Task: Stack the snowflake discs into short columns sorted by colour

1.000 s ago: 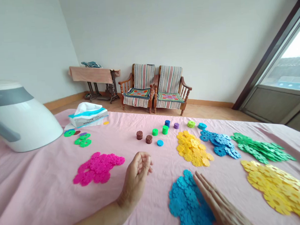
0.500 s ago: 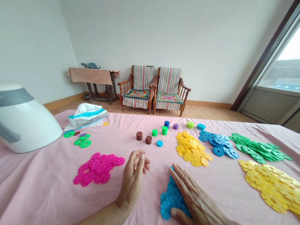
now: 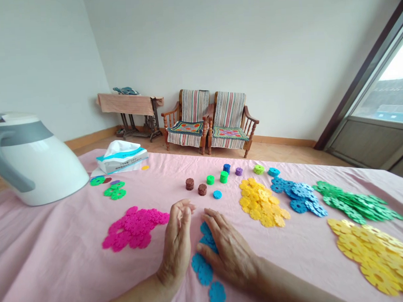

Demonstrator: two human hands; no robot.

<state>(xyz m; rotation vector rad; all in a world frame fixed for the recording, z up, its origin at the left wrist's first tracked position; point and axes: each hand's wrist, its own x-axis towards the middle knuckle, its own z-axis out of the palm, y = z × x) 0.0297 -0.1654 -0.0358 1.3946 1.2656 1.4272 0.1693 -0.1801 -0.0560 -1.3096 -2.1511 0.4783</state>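
My right hand (image 3: 229, 247) lies palm down with its fingers stretched out, over a group of light-blue notched plastic discs (image 3: 202, 270). Part of the group is hidden under the palm, and a single blue disc (image 3: 217, 295) lies apart, closer to me. Just left of the discs, my left hand (image 3: 176, 243) rests on its side edge, fingers loosely curved and nothing visible in them. Beyond its wrist side spreads a pile of magenta discs (image 3: 133, 227). Ahead of both hands stand brown disc stacks (image 3: 202, 189) and a small blue stack (image 3: 217, 194).
Right of my hands lie yellow discs (image 3: 260, 204), darker blue discs (image 3: 302, 195), green discs (image 3: 357, 202) and a large yellow pile (image 3: 380, 259). A white jug (image 3: 48, 162) and a tissue box (image 3: 123, 161) stand left on the pink cloth (image 3: 76, 263).
My right hand has slid left, and the light-blue discs under it have shifted left toward my left hand. One disc has separated near me. The camera view has moved slightly.
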